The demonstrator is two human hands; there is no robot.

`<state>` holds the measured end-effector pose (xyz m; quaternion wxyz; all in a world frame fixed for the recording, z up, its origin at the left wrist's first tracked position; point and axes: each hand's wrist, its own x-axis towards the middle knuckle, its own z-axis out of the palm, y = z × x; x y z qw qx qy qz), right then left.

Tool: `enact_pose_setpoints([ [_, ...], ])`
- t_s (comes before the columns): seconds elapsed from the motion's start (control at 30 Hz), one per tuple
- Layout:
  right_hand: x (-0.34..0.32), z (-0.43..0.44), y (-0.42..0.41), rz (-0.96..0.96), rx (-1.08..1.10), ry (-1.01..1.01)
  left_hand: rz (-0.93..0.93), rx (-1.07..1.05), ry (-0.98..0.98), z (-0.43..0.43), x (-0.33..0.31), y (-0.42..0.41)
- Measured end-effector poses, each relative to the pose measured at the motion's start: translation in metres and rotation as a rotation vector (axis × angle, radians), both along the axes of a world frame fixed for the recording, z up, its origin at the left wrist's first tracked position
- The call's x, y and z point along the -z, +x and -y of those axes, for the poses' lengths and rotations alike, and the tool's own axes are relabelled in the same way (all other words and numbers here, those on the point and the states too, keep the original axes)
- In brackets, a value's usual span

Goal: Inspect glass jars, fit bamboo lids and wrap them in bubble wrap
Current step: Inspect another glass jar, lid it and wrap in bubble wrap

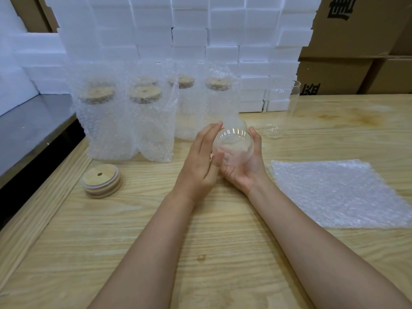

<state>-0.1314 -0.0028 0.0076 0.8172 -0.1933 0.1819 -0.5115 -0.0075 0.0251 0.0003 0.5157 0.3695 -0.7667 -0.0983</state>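
Above the middle of the wooden table [200,241] I hold a clear glass jar [234,141], tipped so its open mouth faces me. My right hand [245,172] cups it from below and the right, thumb up along its side. My left hand [200,159] lies against its left side with the fingers straight and the thumb on the rim. Two bamboo lids [101,180], each with a small hole, lie stacked at the left. A flat bubble wrap sheet [334,192] lies at the right.
Several lidded jars wrapped in bubble wrap [127,117] stand in a row behind my hands. A bare glass jar [283,97] stands at the back right, and another [272,130] sits lower in front of it. White foam blocks [189,36] and cardboard boxes [356,41] wall the back. A metal surface [33,121] adjoins at left.
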Motion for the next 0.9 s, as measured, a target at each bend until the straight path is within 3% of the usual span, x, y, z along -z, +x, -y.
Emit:
enact_pose_setpoints([
  [0.23,0.000,-0.001,0.000,0.047,-0.066,-0.036,0.013,-0.012,-0.021,-0.001,0.000,-0.003],
  [0.5,0.000,0.001,0.001,-0.048,-0.117,-0.113,-0.073,-0.197,-0.083,-0.008,-0.010,-0.009],
  [0.67,0.003,0.004,0.002,-0.015,-0.190,-0.154,-0.182,-0.349,-0.022,-0.007,-0.020,-0.010],
  [0.9,-0.003,-0.002,0.000,0.094,-0.263,-0.111,-0.295,-0.393,-0.004,0.000,-0.028,-0.008],
])
